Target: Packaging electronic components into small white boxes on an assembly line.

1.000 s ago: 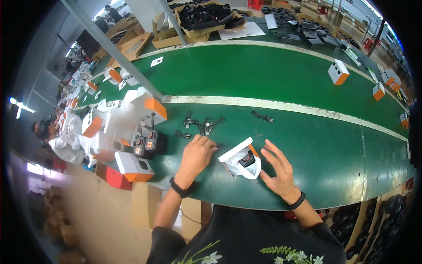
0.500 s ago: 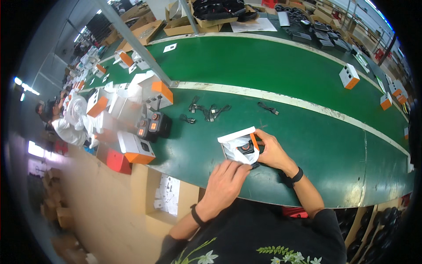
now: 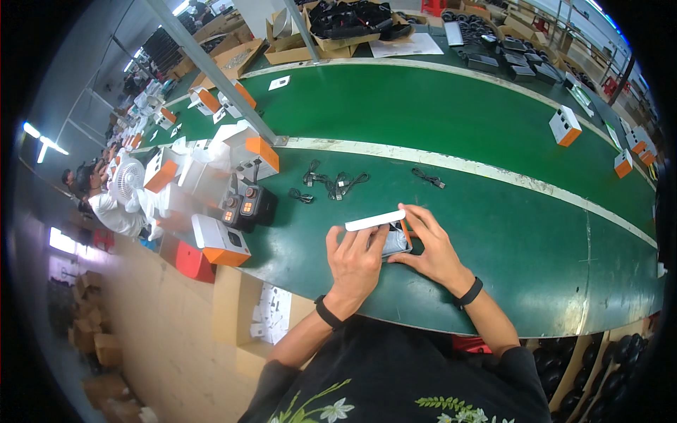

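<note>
The small white-and-orange cardboard box (image 3: 379, 219) sits on the green-topped bench (image 3: 493, 243), right of the pair of upright black devices with orange-marked fronts (image 3: 258, 204). It is probably light and fairly stiff, best held by its side walls; its raised white flap (image 3: 362, 223) would likely bend, and the soft, pale plastic liner (image 3: 397, 240) inside looks slippery and easily creased. The right hand (image 3: 436, 247) spreads thumb and fingers around the box's side farther from the devices; the left hand (image 3: 355, 266) has its fingers bent over the opening, their tips hidden, so I cannot tell whether they pinch anything. Half a second ago that hand was at the box's near edge, and a dark item showed within the bulging liner; now the liner sits lower and that item is out of sight.
</note>
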`<action>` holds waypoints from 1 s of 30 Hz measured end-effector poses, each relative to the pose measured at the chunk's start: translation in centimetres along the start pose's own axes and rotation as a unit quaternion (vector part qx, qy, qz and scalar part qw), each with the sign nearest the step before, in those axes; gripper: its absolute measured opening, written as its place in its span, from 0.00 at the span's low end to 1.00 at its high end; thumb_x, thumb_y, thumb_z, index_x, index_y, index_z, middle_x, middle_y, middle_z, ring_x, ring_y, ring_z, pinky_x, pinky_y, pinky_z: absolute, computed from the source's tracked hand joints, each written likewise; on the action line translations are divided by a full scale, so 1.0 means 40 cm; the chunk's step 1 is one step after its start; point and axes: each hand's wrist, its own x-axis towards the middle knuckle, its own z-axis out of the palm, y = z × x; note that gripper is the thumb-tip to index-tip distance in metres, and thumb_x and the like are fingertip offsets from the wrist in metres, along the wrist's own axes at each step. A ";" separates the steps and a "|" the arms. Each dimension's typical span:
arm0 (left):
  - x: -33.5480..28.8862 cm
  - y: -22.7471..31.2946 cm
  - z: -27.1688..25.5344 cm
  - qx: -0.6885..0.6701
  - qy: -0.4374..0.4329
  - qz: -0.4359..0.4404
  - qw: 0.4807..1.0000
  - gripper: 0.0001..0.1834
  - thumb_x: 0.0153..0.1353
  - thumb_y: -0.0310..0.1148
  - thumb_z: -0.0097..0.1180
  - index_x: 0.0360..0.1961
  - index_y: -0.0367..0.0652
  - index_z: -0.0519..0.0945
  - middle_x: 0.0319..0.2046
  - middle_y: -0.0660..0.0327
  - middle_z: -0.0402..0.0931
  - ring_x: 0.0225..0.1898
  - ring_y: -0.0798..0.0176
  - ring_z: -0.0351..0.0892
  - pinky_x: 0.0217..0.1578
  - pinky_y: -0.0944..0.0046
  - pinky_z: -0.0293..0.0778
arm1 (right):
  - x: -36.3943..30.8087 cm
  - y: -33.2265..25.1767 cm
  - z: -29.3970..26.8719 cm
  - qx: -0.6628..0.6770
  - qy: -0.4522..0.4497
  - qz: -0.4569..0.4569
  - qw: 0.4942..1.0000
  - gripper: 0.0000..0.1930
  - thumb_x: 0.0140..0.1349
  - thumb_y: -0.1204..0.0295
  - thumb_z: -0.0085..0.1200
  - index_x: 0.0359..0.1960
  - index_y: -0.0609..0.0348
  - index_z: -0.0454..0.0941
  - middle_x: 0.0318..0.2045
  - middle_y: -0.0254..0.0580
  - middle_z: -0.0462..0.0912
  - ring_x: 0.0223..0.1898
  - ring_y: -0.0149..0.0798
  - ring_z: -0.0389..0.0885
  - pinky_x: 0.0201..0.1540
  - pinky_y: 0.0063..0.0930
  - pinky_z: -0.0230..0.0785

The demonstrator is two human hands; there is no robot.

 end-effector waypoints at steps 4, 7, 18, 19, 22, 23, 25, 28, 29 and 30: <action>0.025 -0.002 -0.019 0.058 -0.027 0.060 0.996 0.18 0.62 0.28 0.66 0.53 0.48 0.92 0.44 0.67 0.86 0.52 0.62 0.85 0.66 0.42 0.66 | -0.046 -0.003 0.025 -0.074 0.077 -0.072 0.992 0.42 0.53 0.69 0.85 0.72 0.60 0.81 0.58 0.51 0.87 0.59 0.57 0.87 0.59 0.43 0.86; 0.022 -0.013 -0.041 0.073 -0.076 0.094 0.990 0.19 0.62 0.26 0.65 0.54 0.44 0.91 0.48 0.64 0.87 0.55 0.61 0.86 0.71 0.36 0.63 | -0.046 -0.002 0.026 -0.136 0.119 -0.156 0.971 0.32 0.54 0.72 0.82 0.64 0.56 0.88 0.58 0.47 0.87 0.61 0.52 0.86 0.54 0.40 0.89; 0.015 -0.086 -0.026 -0.639 0.136 -0.325 0.683 0.20 0.72 0.17 0.63 0.64 0.35 0.86 0.61 0.53 0.88 0.66 0.47 0.86 0.66 0.50 0.81 | 0.000 -0.069 -0.024 -0.182 -0.067 -0.137 0.971 0.20 0.62 0.75 0.73 0.57 0.55 0.91 0.59 0.34 0.88 0.64 0.48 0.85 0.49 0.37 0.91; 0.014 -0.106 0.005 -0.680 0.052 -0.306 0.664 0.23 0.72 0.17 0.66 0.67 0.35 0.85 0.60 0.56 0.89 0.65 0.52 0.87 0.66 0.55 0.81 | 0.001 -0.071 -0.026 -0.182 -0.069 -0.140 0.971 0.20 0.62 0.75 0.73 0.57 0.55 0.91 0.59 0.34 0.88 0.64 0.48 0.85 0.49 0.37 0.91; 0.023 -0.105 0.051 -0.578 -0.098 -0.280 0.760 0.24 0.68 0.17 0.69 0.65 0.37 0.87 0.61 0.55 0.89 0.67 0.57 0.85 0.65 0.58 0.81 | -0.002 -0.065 -0.036 -0.180 -0.059 -0.133 0.973 0.20 0.59 0.77 0.74 0.54 0.56 0.92 0.56 0.37 0.90 0.62 0.50 0.87 0.48 0.39 0.90; 0.010 -0.143 0.067 -0.550 -0.120 -0.195 0.803 0.25 0.62 0.19 0.74 0.62 0.40 0.90 0.63 0.54 0.89 0.67 0.56 0.85 0.65 0.57 0.81 | -0.008 -0.046 -0.035 -0.163 -0.065 -0.136 0.975 0.19 0.61 0.76 0.74 0.55 0.59 0.90 0.58 0.41 0.89 0.62 0.50 0.87 0.49 0.40 0.90; 0.020 -0.169 0.056 -0.474 -0.101 -0.052 0.873 0.25 0.60 0.20 0.75 0.61 0.41 0.91 0.63 0.54 0.89 0.67 0.53 0.85 0.65 0.56 0.82 | -0.031 -0.034 -0.030 -0.152 -0.068 -0.129 0.978 0.19 0.63 0.75 0.73 0.56 0.61 0.88 0.60 0.45 0.88 0.63 0.51 0.86 0.49 0.41 0.91; 0.037 -0.164 -0.006 -0.399 -0.099 0.108 0.905 0.28 0.56 0.27 0.78 0.61 0.45 0.92 0.64 0.55 0.88 0.66 0.44 0.85 0.65 0.51 0.82 | -0.045 -0.054 -0.019 0.006 0.017 0.002 1.000 0.19 0.63 0.76 0.75 0.56 0.64 0.87 0.60 0.51 0.87 0.58 0.53 0.87 0.50 0.42 0.89; 0.039 -0.158 -0.027 -0.376 -0.103 0.107 0.914 0.27 0.56 0.29 0.79 0.60 0.44 0.93 0.64 0.55 0.89 0.66 0.43 0.85 0.65 0.49 0.82 | -0.041 -0.066 -0.022 0.038 0.023 0.016 0.999 0.20 0.63 0.77 0.75 0.57 0.63 0.87 0.58 0.51 0.86 0.56 0.51 0.87 0.50 0.40 0.89; 0.031 -0.159 -0.047 -0.346 -0.104 0.101 0.927 0.26 0.56 0.32 0.80 0.58 0.43 0.93 0.63 0.54 0.89 0.66 0.43 0.85 0.65 0.48 0.82 | -0.033 -0.078 -0.020 0.077 0.024 0.025 0.996 0.22 0.63 0.78 0.76 0.59 0.61 0.87 0.56 0.50 0.86 0.54 0.50 0.88 0.49 0.38 0.89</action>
